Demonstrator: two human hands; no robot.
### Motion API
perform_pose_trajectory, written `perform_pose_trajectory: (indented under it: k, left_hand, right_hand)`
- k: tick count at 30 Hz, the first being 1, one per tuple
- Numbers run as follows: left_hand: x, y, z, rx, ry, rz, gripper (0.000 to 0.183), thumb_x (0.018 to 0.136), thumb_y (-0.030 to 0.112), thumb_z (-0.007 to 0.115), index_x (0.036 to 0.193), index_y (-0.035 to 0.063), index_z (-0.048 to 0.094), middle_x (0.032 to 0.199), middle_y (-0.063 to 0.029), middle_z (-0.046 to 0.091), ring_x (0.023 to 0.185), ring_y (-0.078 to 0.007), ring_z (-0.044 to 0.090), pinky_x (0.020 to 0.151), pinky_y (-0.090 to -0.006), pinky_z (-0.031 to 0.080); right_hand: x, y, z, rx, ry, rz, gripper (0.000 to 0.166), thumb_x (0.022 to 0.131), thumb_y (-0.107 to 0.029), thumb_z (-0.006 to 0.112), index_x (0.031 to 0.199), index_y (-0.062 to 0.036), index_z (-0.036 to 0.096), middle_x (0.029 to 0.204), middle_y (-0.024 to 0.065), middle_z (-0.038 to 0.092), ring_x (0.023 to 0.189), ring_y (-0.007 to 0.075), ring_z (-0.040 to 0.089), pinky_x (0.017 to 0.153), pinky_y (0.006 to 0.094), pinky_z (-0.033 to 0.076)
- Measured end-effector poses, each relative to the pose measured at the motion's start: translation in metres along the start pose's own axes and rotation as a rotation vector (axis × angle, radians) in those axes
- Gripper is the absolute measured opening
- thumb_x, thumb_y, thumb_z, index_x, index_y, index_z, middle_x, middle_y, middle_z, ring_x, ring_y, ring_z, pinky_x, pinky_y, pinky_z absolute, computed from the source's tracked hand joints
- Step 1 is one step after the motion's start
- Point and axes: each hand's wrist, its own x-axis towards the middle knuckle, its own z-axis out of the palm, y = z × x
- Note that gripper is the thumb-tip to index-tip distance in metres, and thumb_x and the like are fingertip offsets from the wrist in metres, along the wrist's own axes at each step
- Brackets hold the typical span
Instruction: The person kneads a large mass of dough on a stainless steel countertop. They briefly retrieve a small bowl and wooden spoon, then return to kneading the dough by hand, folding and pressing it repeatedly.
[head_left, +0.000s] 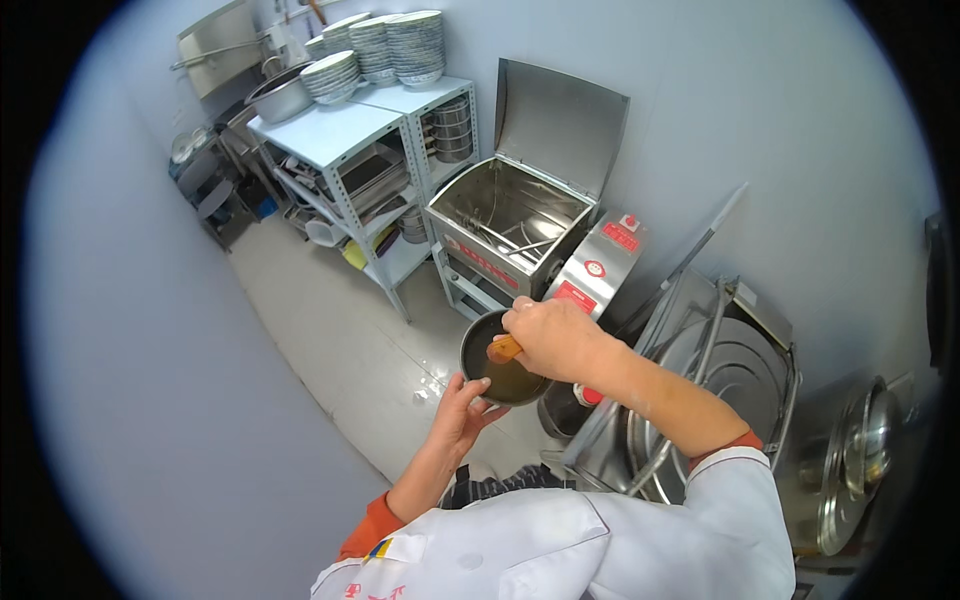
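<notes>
My left hand (459, 421) supports a dark round bowl (477, 339) from its near side, with the thumb over the rim. A shallow layer of brownish, cloudy liquid (517, 384) covers the bowl's bottom. Over the bowl, my right hand (553, 337) is closed around a wooden handle (504, 349); whether this belongs to a separate tool cannot be seen. Just beyond stands a stainless steel dough mixer (480, 244), its lid (562, 124) raised. Metal mixing bars (532, 246) show inside its trough.
Left of the mixer, a metal shelf unit (330, 139) bears stacked bowls (416, 49) and a large metal basin (279, 97). At my right are a metal rack (716, 330) with large round lids, a steel pot (825, 465) and a leaning pole (705, 238). A wall (187, 360) runs along my left.
</notes>
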Motion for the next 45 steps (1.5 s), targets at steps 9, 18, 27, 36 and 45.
perform_pose_trajectory:
  k: [9,18,27,36,45]
  left_hand:
    - [0.198,0.13,-0.034,-0.043,0.046,0.019,0.02,0.083,0.012,0.069,0.097,0.0107,0.053,0.109,-0.0077,0.058,0.107,-0.0323,0.058,0.097,-0.0547,0.048]
    - [0.365,0.238,-0.093,0.039,0.081,-0.01,0.047,0.086,0.018,0.063,0.13,0.0107,0.047,0.125,-0.0107,0.058,0.11,-0.0284,0.062,0.091,-0.0456,0.054]
    - [0.468,0.309,-0.073,0.05,0.197,-0.011,0.052,0.085,0.018,0.063,0.133,0.004,0.046,0.13,-0.0146,0.055,0.116,-0.0316,0.058,0.094,-0.0467,0.053]
    - [0.517,0.333,-0.076,0.069,0.21,-0.108,0.054,0.084,0.015,0.063,0.134,0.0035,0.045,0.132,-0.0152,0.053,0.121,-0.0323,0.054,0.101,-0.0513,0.047]
    - [0.534,0.339,-0.083,0.132,0.194,-0.194,0.052,0.083,0.015,0.065,0.131,0.0045,0.048,0.129,-0.0145,0.056,0.117,-0.0313,0.057,0.095,-0.0486,0.05]
  right_hand:
    - [0.155,0.141,-0.022,0.818,0.307,0.162,0.02,0.091,-0.021,0.062,0.097,-0.0016,0.066,0.083,0.0052,0.065,0.069,0.0108,0.062,0.062,0.0254,0.05]
    - [0.34,0.347,0.118,1.267,0.48,0.542,0.027,0.094,-0.028,0.061,0.103,-0.0033,0.065,0.087,0.0041,0.067,0.066,0.0096,0.061,0.06,0.0235,0.053]
    - [0.498,0.429,0.435,1.589,0.907,1.349,0.025,0.096,-0.024,0.059,0.112,-0.0064,0.064,0.092,0.0072,0.068,0.064,0.0158,0.067,0.055,0.0254,0.054]
    - [0.471,0.357,0.498,1.196,0.721,0.897,0.018,0.093,-0.017,0.061,0.104,-0.0032,0.068,0.094,0.0027,0.068,0.08,0.0107,0.064,0.071,0.0258,0.053]
    - [0.495,0.468,0.477,1.737,0.815,1.485,0.021,0.094,-0.02,0.06,0.108,-0.005,0.063,0.097,0.0098,0.066,0.072,0.0216,0.068,0.066,0.0287,0.058]
